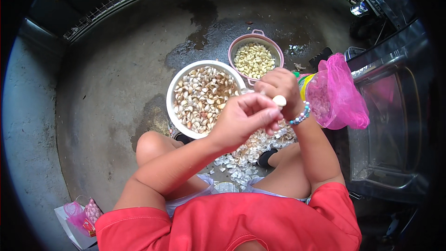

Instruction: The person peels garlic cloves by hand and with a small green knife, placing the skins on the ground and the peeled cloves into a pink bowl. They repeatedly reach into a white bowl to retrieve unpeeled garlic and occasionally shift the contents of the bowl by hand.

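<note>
- The gray floor point(109, 88) has lots of open room on the left, all the way to the wall point(28, 125).
- The white bowl point(173, 117) has a round edge. Unpeeled garlic cloves point(197, 94) fill it.
- The pink basket point(231, 55) is just beside the bowl's far right edge. Peeled cloves point(254, 60) lie inside.
- On the right, a pink bag point(341, 95) sits near the right arm, so there is less room there.
- Dry peels point(241, 160) make a pile on the floor between the legs.
- The hands are up in the air, close together, past the bowl's right edge.
- The left hand point(248, 115) is bent, and its grip is pinched on one pale clove point(279, 101), by the thumb tip.
- The right hand point(280, 87) bends over to the left, fingers curled. I cannot tell if its grip has anything.
</note>
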A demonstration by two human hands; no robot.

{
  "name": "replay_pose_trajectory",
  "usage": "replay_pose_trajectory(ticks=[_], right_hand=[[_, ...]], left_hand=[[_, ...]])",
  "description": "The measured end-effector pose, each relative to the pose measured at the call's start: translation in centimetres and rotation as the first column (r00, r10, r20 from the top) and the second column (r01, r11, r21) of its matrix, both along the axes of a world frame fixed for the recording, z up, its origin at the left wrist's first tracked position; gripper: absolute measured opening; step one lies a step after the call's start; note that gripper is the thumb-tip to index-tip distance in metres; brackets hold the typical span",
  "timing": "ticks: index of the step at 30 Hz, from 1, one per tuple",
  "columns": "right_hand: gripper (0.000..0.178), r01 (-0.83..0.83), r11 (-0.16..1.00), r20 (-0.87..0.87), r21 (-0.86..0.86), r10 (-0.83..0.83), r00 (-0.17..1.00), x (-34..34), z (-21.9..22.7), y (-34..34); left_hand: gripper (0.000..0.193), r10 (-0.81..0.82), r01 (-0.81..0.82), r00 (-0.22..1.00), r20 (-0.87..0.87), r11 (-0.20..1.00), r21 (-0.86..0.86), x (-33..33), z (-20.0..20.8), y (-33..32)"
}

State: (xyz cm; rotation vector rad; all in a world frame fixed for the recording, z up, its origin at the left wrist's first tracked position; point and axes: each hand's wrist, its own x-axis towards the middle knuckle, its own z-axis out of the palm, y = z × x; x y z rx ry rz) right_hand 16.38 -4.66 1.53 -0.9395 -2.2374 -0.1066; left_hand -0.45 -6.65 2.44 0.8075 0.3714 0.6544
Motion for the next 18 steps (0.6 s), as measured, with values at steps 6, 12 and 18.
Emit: replay_pose_trajectory(ticks=[6,12,18], right_hand=[[0.014,0.129,0.984,0.027,-0.125,-0.126,0.992,0.2,-1.8,0.7],[0.011,0.227,0.967,0.148,-0.120,-0.208,0.967,0.3,-1.7,0.6],[0.007,0.598,0.698,0.361,-0.394,-0.481,0.799,4.3,-2.3,0.1]], left_hand=[[0.021,0.050,-0.055,0.998,-0.028,0.974,-0.220,0.9,-1.5,2.0],[0.014,0.088,-0.124,0.987,-0.136,0.951,-0.284,1.0,-2.9,3.2],[0.022,0.063,-0.052,0.934,-0.352,0.998,0.041,-0.4,-2.9,5.6]])
